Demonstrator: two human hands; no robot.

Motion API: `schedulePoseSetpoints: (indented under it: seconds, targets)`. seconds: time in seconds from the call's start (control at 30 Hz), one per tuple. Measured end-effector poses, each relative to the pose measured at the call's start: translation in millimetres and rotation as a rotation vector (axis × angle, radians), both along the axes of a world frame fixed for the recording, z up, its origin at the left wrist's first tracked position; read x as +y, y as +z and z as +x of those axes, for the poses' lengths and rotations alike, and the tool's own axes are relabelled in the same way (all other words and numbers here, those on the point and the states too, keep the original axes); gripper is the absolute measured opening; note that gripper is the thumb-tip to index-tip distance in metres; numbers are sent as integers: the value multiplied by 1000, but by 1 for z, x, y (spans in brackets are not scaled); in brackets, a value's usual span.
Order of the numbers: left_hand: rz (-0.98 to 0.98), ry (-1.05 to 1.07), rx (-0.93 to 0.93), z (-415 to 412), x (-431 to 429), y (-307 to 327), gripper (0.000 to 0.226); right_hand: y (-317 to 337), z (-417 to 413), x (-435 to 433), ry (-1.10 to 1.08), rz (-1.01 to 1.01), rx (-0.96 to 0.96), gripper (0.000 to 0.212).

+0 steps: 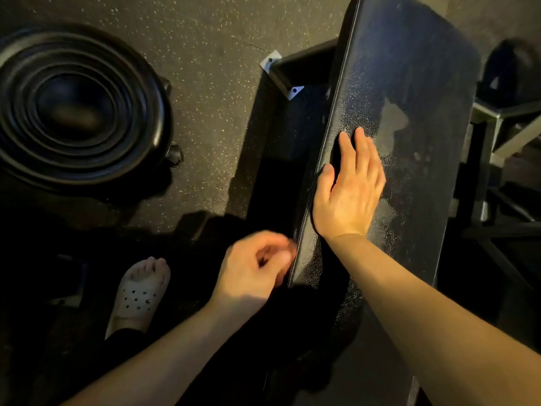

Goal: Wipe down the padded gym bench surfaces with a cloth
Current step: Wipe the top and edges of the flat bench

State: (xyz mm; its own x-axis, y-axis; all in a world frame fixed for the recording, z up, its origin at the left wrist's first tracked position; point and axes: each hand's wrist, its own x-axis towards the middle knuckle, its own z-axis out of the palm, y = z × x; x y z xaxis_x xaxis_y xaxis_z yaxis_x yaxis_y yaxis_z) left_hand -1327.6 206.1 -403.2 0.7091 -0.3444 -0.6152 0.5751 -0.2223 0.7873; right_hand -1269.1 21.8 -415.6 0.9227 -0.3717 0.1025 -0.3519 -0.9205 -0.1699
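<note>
Head view: the black padded bench pad point(409, 83) runs diagonally up the right half, its surface speckled and smeared. The right hand point(348, 194) lies flat on it, fingers straight, gripping nothing visible. The left hand point(251, 271), blurred, curls at the pad's near left edge; whether it holds anything, I cannot tell. 1 white clog point(137, 297) stands on the speckled floor point(210, 39).

The black padded bench point(409, 83) runs diagonally up the view, its textured top patchily smeared.
</note>
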Motion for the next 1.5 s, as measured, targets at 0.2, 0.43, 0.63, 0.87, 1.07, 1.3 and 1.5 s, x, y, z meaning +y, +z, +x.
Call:
schedulePoseSetpoints:
  seconds: [0.2, 0.43, 0.63, 0.87, 1.07, 1.3, 1.5]
  targets:
    - [44, 50, -172, 52, -29, -10, 18, 0, 0, 0, 1, -2, 20, 56]
    - [3, -9, 77, -10, 3, -3, 25, 1, 0, 0, -6, -13, 39, 56]
    - [86, 69, -185, 71, -41, -26, 15, 0, 1, -1, 2, -8, 34, 56]
    - [-12, -5, 49, -3, 1, 2, 20, -1, 1, 0, -3, -12, 52, 55]
    - [38, 53, -292, 104, -54, -21, 17, 0, 1, -1, -1, -15, 45, 57]
    - [-43, -24, -60, 13, -5, -11, 18, 1, 1, 1, -3, -21, 80, 58]
    - [4, 49, -292, 107, -57, -25, 16, 0, 1, -2, 4, -17, 73, 58]
